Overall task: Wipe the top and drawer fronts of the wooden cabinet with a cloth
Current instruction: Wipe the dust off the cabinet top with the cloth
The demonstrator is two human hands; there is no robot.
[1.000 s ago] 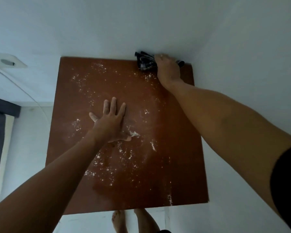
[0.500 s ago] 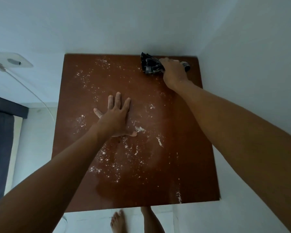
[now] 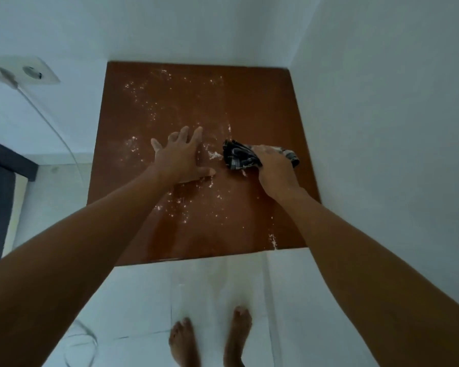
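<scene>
Presently, in the head view, the cabinet top (image 3: 260, 107) fills the frame's centre, dusted with white powder (image 3: 215, 154) left of middle. The right hand (image 3: 274, 170) is clenched on a dark cloth (image 3: 237, 154), pressed to the surface at centre right. The left hand (image 3: 179, 157) lies flat, fingers spread, grasping nothing. Risk: the cloth, swept toward the near edge, would likely push powder onto the floor (image 3: 149, 292); the bracing palm may smear residue.
</scene>
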